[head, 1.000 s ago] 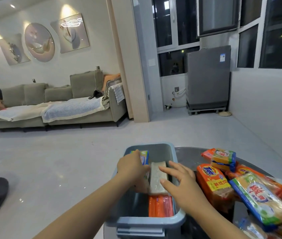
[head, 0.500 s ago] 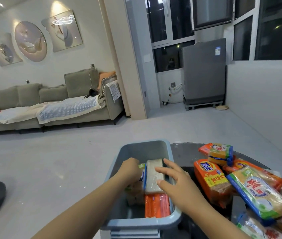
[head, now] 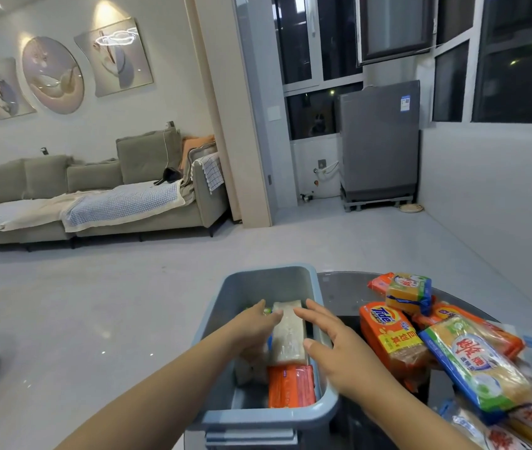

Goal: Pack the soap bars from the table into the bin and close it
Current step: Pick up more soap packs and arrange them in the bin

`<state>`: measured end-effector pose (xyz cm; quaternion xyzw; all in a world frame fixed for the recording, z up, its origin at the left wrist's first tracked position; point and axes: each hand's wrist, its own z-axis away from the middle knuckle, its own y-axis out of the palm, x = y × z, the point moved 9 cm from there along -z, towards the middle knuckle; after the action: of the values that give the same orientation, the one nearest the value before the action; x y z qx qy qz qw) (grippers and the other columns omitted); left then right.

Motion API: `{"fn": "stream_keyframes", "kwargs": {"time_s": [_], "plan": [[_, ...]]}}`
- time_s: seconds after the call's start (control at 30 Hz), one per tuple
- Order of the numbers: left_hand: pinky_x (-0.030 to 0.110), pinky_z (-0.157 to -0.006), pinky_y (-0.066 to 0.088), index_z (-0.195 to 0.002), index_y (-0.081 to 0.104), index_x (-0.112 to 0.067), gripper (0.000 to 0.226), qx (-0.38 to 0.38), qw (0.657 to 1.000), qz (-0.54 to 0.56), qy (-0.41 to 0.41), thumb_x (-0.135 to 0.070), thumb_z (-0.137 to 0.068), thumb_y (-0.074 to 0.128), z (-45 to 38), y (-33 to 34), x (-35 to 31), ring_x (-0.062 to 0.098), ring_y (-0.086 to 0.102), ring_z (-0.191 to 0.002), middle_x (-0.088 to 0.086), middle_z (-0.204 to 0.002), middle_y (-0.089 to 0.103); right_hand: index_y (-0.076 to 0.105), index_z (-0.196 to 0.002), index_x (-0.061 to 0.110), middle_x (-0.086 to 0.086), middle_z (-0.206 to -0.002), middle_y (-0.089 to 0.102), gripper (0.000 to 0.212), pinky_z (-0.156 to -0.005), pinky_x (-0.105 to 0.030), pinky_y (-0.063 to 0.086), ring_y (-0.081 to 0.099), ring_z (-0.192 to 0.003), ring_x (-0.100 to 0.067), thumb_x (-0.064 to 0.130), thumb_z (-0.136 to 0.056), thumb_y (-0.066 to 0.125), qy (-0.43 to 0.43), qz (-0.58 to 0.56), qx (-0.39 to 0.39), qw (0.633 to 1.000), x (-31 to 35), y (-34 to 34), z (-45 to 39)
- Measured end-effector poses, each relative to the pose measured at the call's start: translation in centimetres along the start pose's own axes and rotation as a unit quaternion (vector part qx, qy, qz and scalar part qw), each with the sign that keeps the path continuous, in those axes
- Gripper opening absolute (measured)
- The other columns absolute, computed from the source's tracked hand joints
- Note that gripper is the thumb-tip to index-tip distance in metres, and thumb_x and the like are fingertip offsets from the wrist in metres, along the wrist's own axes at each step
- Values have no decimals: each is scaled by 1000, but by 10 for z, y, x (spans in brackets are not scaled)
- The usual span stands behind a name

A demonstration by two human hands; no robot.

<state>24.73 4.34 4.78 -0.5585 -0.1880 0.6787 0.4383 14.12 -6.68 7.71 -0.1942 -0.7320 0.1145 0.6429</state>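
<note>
Both hands reach into the bin (head: pixel 318 293). The left hand (head: pixel 255 323) presses a soap pack down — whether its fingers grip cannot be told. The right hand (head: pixel 333 345) hovers, fingers spread, over a pale bar (head: pixel 289 336). More soap packs (head: pixel 391 339) lie on the desk (head: pixel 339 287) — just right of the bin.

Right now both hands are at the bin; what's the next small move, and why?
Probably lift the right hand off the rim of the bin and reach for the Tide bar beside it. The white bar and the orange bar already lie inside, the left hand is settling another bar there, and several bars wait on the table.
</note>
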Motion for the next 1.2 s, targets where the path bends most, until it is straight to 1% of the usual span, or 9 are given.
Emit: {"fn": "stream_keyframes", "kwargs": {"time_s": [0.3, 0.4, 0.47, 0.63, 0.77, 0.87, 0.9, 1.03, 1.2], "plan": [[37, -109, 38, -140, 44, -13, 48, -123, 979, 116, 113, -31, -96, 42, 42, -22, -47, 20, 45, -131, 4, -145, 47, 47, -127, 44, 33, -126, 31, 43, -102, -20, 32, 29, -121, 8, 27, -90, 57, -13, -35, -37, 999, -3, -12, 8], [32, -101, 40, -135, 50, -18, 42, -143, 970, 138, 141, -28, -94, 45, 58, -19, -64, 17, 52, -118, 4, -135, 55, 49, -112, 53, 35, -115, 43, 37, -74, -2, 42, 42, -103, 14, 24, -90, 57, -24, -73, -55, 996, -3, -28, 16], [29, -94, 42, -132, 51, -20, 40, -142, 964, 148, 166, -26, -93, 45, 67, -12, -77, 14, 54, -107, 4, -128, 59, 50, -107, 53, 31, -103, 53, 34, -61, -2, 43, 48, -92, 14, 25, -89, 57, -25, -68, -91, 993, -7, -50, 23], [30, -99, 39, -132, 50, -18, 42, -133, 967, 100, 193, -23, -92, 44, 78, 19, -113, 20, 52, -120, 6, -131, 57, 62, -108, 36, 18, -103, 63, 24, -66, -3, 41, 57, -94, 5, 22, -89, 59, -11, -33, -201, 979, -31, -120, 40], [30, -106, 37, -134, 48, -18, 44, -148, 957, 24, 247, -24, -91, 45, 83, 42, -150, 19, 45, -128, 6, -140, 49, 65, -99, 41, 16, -95, 67, 24, -67, -10, 41, 59, -90, 4, 20, -87, 61, 4, 16, -243, 970, -51, -159, 53], [1, -64, 41, -130, 50, -16, 39, -89, 962, 60, 252, -22, -92, 44, 74, 70, -173, 0, 55, -86, 6, -133, 53, 67, -101, 33, 11, -101, 68, 21, -71, -20, 47, 60, -91, -3, 20, -86, 61, 24, 67, -255, 964, -69, -175, 56], [1, -55, 40, -131, 50, -16, 40, -79, 963, 70, 246, -21, -92, 44, 69, 79, -179, 0, 54, -80, 5, -133, 53, 68, -102, 30, 9, -104, 68, 21, -75, -25, 49, 59, -93, -7, 20, -86, 61, 31, 85, -258, 962, -74, -180, 56], [30, -77, 48, -135, 46, -15, 46, -54, 977, 80, 189, -22, -90, 41, 47, 110, -189, 22, 60, -105, 10, -132, 53, 68, -107, 27, 4, -109, 65, 25, -90, -33, 46, 57, -105, -16, 18, -85, 59, 57, 148, -263, 952, -93, -197, 56], [46, -98, 47, -132, 46, -15, 44, -60, 988, 90, 111, -21, -88, 42, 21, 137, -175, 31, 55, -115, 14, -131, 52, 67, -108, 29, 1, -113, 63, 24, -86, -28, 43, 56, -106, -17, 30, -86, 58, 103, 184, -235, 949, -118, -205, 54]]}}
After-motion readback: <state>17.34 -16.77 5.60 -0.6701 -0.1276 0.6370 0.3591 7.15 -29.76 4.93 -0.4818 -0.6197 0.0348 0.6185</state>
